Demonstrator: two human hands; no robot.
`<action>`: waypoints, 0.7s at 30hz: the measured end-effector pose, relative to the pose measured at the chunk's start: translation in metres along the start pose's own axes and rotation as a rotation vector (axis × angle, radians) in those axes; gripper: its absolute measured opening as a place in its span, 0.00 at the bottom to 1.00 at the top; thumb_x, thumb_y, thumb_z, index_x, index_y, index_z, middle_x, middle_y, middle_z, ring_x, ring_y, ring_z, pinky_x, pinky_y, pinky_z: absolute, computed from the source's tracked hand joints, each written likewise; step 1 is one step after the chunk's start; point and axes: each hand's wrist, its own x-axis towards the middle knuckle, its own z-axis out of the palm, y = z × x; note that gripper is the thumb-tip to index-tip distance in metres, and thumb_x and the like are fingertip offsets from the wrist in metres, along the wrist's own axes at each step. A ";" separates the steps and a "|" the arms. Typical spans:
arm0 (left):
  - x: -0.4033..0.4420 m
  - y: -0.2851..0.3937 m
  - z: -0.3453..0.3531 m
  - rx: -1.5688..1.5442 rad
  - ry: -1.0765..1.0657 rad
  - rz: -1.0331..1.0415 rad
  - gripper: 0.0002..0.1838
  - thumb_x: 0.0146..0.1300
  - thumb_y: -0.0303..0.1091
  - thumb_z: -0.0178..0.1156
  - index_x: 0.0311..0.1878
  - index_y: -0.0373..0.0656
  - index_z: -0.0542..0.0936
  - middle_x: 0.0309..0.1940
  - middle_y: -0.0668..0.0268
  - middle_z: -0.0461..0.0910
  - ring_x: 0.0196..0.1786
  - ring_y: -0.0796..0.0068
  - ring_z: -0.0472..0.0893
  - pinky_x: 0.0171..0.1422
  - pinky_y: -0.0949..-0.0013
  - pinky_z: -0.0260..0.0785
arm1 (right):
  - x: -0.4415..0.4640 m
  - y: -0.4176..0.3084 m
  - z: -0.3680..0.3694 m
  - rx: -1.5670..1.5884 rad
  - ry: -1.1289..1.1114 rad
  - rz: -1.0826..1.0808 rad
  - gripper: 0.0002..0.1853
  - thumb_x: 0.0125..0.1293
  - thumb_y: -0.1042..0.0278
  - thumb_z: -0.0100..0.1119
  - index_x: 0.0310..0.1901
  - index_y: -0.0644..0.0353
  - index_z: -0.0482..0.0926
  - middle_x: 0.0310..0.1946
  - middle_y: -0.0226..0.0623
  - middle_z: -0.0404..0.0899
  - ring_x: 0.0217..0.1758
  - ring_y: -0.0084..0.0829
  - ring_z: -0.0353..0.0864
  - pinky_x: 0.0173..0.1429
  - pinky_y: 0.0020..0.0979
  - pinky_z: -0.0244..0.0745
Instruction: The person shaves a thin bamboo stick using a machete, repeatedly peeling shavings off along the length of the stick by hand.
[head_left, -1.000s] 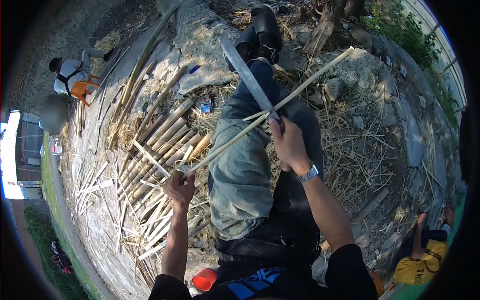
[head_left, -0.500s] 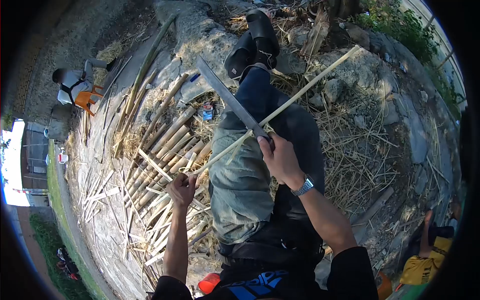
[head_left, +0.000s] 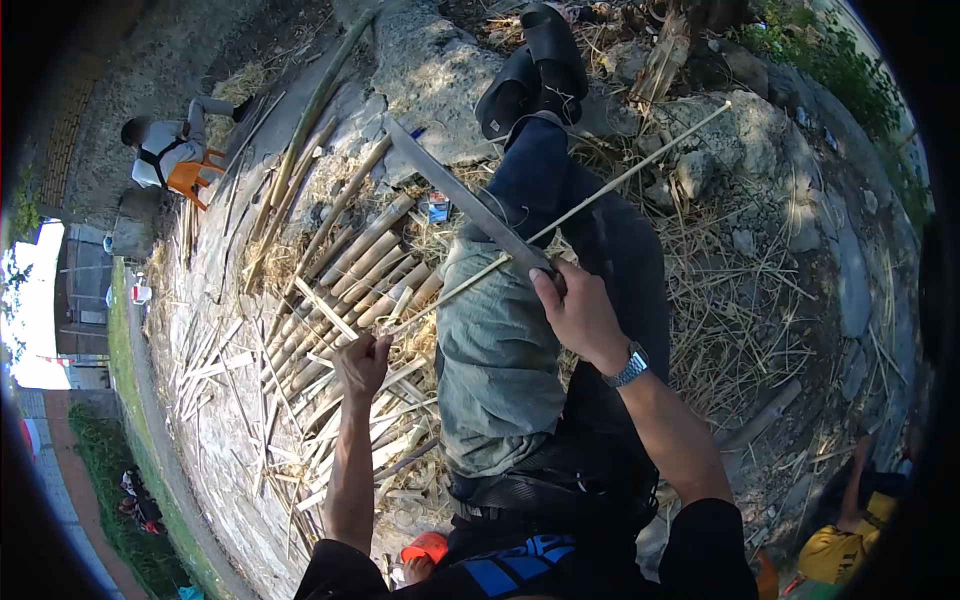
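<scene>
1. Your right hand (head_left: 583,312) is grasping the long knife (head_left: 455,190) at its handle end; the fingers are wrapping around the handle and hiding most of it, and the back of the hand is facing up.
2. Your right forearm is slanting inward from the black sleeve at lower right, and the wrist, wearing a metal-banded watch (head_left: 629,365), is lying nearly in line with it.
3. The blade is pointing away from you and to the left, its tip hanging over the ground beyond your knees.
4. Your left hand (head_left: 358,365) is clenching the near end of the thin bamboo strip (head_left: 620,185), with the fingers curling in; the exact finger contact is too small to tell.
5. Your left forearm is standing almost straight ahead of its sleeve, and the left hand is staying lower and farther out than the right.
6. The strip is running diagonally across your legs, from the left hand to a far end at upper right, and is passing over the grey-green cloth (head_left: 495,345) on your lap.
7. Blade and strip are crossing just beyond your right hand; you cannot tell how firmly they are touching.
8. Bamboo lengths (head_left: 365,270) and split pieces (head_left: 330,400) are lying on the ground near your left hand.
</scene>
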 end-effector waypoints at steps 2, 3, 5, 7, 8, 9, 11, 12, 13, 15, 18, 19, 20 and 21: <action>-0.014 -0.025 0.000 -0.004 0.121 0.024 0.22 0.60 0.43 0.74 0.19 0.42 0.76 0.12 0.61 0.69 0.14 0.64 0.70 0.25 0.60 0.65 | 0.004 0.002 -0.013 -0.032 0.012 0.031 0.20 0.76 0.54 0.58 0.38 0.67 0.78 0.23 0.50 0.79 0.29 0.55 0.82 0.34 0.47 0.72; -0.023 -0.038 0.001 -0.012 0.144 0.005 0.23 0.60 0.43 0.73 0.18 0.43 0.73 0.11 0.61 0.67 0.14 0.62 0.69 0.24 0.60 0.63 | 0.011 0.004 -0.027 -0.081 0.018 0.047 0.20 0.76 0.54 0.58 0.38 0.67 0.78 0.22 0.48 0.79 0.28 0.53 0.82 0.34 0.47 0.72; -0.031 -0.043 -0.001 0.023 0.183 0.082 0.25 0.60 0.44 0.73 0.18 0.44 0.70 0.11 0.61 0.67 0.14 0.59 0.67 0.23 0.59 0.61 | 0.037 0.013 -0.060 -0.108 0.251 0.120 0.21 0.77 0.52 0.56 0.38 0.67 0.79 0.22 0.46 0.79 0.27 0.49 0.82 0.33 0.47 0.72; -0.031 -0.036 0.002 0.091 0.218 0.145 0.15 0.60 0.33 0.66 0.20 0.43 0.73 0.14 0.58 0.69 0.15 0.57 0.69 0.23 0.60 0.62 | 0.068 0.063 -0.087 -0.077 0.379 0.297 0.23 0.78 0.50 0.53 0.40 0.67 0.79 0.23 0.46 0.80 0.27 0.46 0.84 0.32 0.45 0.72; -0.027 -0.035 0.011 0.099 0.243 0.128 0.21 0.60 0.41 0.70 0.19 0.44 0.70 0.13 0.60 0.69 0.16 0.55 0.70 0.24 0.58 0.62 | 0.069 0.060 -0.086 -0.083 0.384 0.289 0.23 0.78 0.50 0.53 0.40 0.67 0.79 0.23 0.46 0.80 0.27 0.46 0.84 0.32 0.45 0.72; -0.024 -0.033 0.017 0.108 0.268 0.114 0.27 0.59 0.48 0.74 0.17 0.46 0.68 0.12 0.61 0.69 0.16 0.54 0.71 0.24 0.57 0.62 | 0.068 0.053 -0.080 -0.066 0.365 0.329 0.24 0.78 0.49 0.52 0.40 0.67 0.80 0.24 0.46 0.81 0.28 0.47 0.84 0.33 0.44 0.72; -0.017 -0.027 0.021 0.111 0.244 0.085 0.28 0.58 0.50 0.75 0.18 0.47 0.68 0.13 0.61 0.70 0.18 0.54 0.73 0.26 0.56 0.64 | 0.053 0.028 -0.056 -0.074 0.247 0.225 0.24 0.78 0.49 0.53 0.40 0.68 0.79 0.25 0.49 0.82 0.29 0.50 0.85 0.36 0.45 0.75; -0.015 -0.029 0.022 0.139 0.246 0.133 0.27 0.58 0.49 0.75 0.18 0.47 0.69 0.13 0.62 0.71 0.18 0.54 0.73 0.27 0.56 0.64 | 0.035 -0.002 -0.039 -0.024 0.149 0.158 0.23 0.77 0.51 0.54 0.40 0.69 0.79 0.26 0.53 0.82 0.31 0.55 0.84 0.38 0.48 0.76; -0.016 -0.032 0.021 0.162 0.243 0.178 0.26 0.59 0.51 0.74 0.19 0.48 0.70 0.14 0.63 0.72 0.19 0.55 0.74 0.28 0.56 0.65 | 0.020 -0.001 -0.017 -0.063 0.004 0.099 0.21 0.77 0.52 0.56 0.40 0.68 0.80 0.27 0.55 0.82 0.34 0.57 0.84 0.38 0.49 0.76; -0.019 -0.038 0.014 0.163 0.231 0.196 0.26 0.61 0.53 0.73 0.21 0.48 0.71 0.14 0.63 0.72 0.19 0.56 0.74 0.27 0.56 0.64 | -0.005 -0.013 0.003 -0.142 -0.205 0.038 0.20 0.76 0.52 0.57 0.41 0.67 0.79 0.25 0.53 0.82 0.32 0.56 0.84 0.37 0.50 0.78; -0.035 -0.050 0.007 0.137 0.217 0.180 0.26 0.64 0.56 0.69 0.22 0.48 0.72 0.14 0.63 0.72 0.18 0.55 0.74 0.25 0.55 0.64 | 0.010 -0.003 -0.021 -0.101 -0.086 0.079 0.19 0.76 0.54 0.58 0.39 0.67 0.79 0.25 0.51 0.81 0.30 0.53 0.84 0.34 0.48 0.74; -0.043 -0.051 0.007 0.143 0.242 0.169 0.26 0.65 0.56 0.68 0.22 0.48 0.72 0.14 0.63 0.72 0.18 0.55 0.74 0.25 0.55 0.63 | 0.019 0.005 -0.032 -0.067 0.121 0.012 0.19 0.76 0.55 0.58 0.38 0.67 0.79 0.25 0.50 0.81 0.29 0.53 0.83 0.33 0.47 0.72; -0.047 -0.054 0.009 0.182 0.234 0.143 0.26 0.66 0.56 0.67 0.21 0.48 0.72 0.14 0.62 0.72 0.17 0.53 0.73 0.25 0.55 0.63 | 0.036 0.020 -0.052 -0.160 0.204 0.053 0.21 0.77 0.54 0.57 0.37 0.68 0.79 0.24 0.49 0.81 0.27 0.52 0.82 0.33 0.46 0.71; -0.046 -0.053 0.011 0.171 0.254 0.157 0.27 0.66 0.57 0.67 0.21 0.48 0.71 0.14 0.61 0.72 0.17 0.52 0.73 0.25 0.55 0.63 | 0.052 0.033 -0.074 -0.202 0.285 0.102 0.22 0.78 0.53 0.55 0.37 0.69 0.78 0.22 0.48 0.79 0.25 0.49 0.80 0.33 0.46 0.71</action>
